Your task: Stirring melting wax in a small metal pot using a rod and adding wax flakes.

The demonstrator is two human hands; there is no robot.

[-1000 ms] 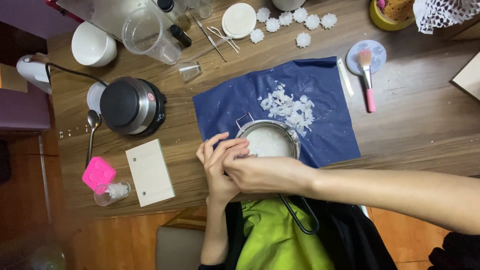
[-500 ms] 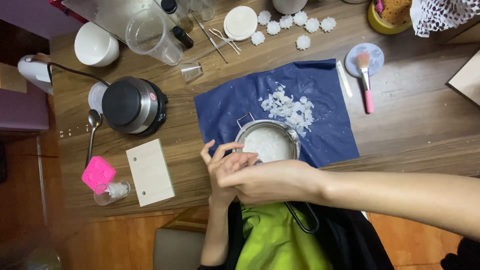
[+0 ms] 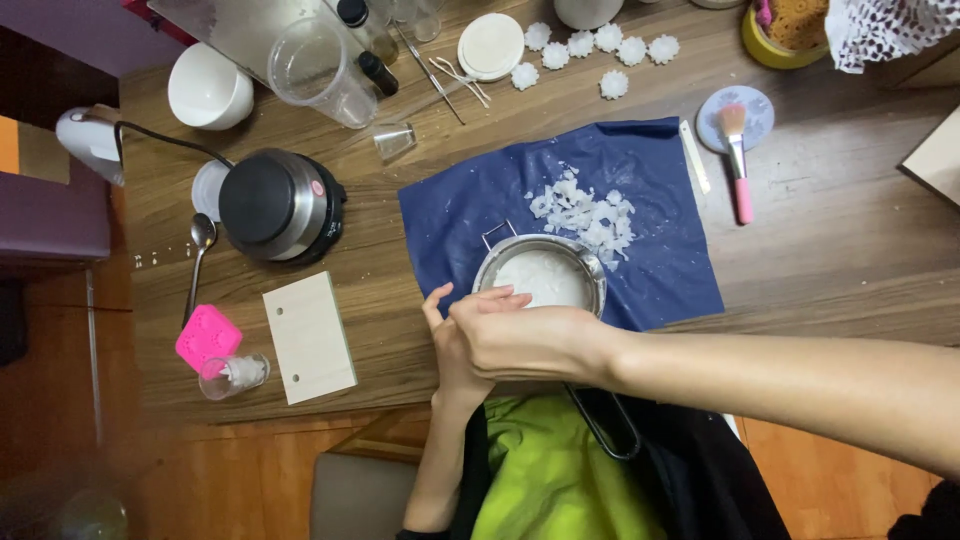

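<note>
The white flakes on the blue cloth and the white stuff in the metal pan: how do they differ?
The flakes lie loose and scattered on the blue cloth; the white mass sits gathered inside the metal pan. The flakes lie untouched; both hands work at the pan's edge. Both look white.

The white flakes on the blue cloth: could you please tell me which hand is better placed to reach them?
Probably the right hand: it lies over the left hand, nearer the white flakes beyond the pot.

Right hand (image 3: 525, 340) now lies further over left hand (image 3: 458, 345); left fingers, earlier spread, have closed beside the round steel pot of white wax (image 3: 540, 275).
</note>
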